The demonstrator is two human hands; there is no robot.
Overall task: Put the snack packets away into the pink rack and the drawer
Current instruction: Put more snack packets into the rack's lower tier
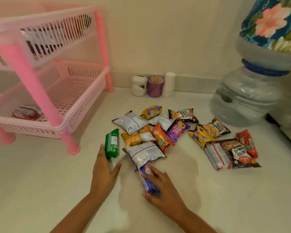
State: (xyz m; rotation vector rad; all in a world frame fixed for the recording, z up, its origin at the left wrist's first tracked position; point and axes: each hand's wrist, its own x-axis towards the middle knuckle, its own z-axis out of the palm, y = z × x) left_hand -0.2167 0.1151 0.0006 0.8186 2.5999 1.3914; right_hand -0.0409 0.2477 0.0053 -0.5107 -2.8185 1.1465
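Counter: smooth, glossy cream worktop (40,182) meeting a plain cream wall.
Rack: pink two-tier plastic rack (84,91) with slatted basket walls and round posts, standing at my left; its lower tier holds a crinkly red foil packet (26,112), and dark packets show blurred through the upper slats.
Pile: puffy foil snack packets (158,132), silver, orange, purple and yellow, lying overlapped in front of me, with a second cluster further right.
My left hand (103,174): fingers spread loose, tips touching the stiff green rectangular packet (111,143), gripping nothing.
My right hand (160,187): fingers curled round a slim blue-purple wrapped packet (147,180) lying on the counter.
Back edge: white lidded jar (139,85), ribbed purple cup of wooden sticks (155,86).
Right: ridged clear plastic water bottle (245,98), inverted under a floral cloth cover (272,22).
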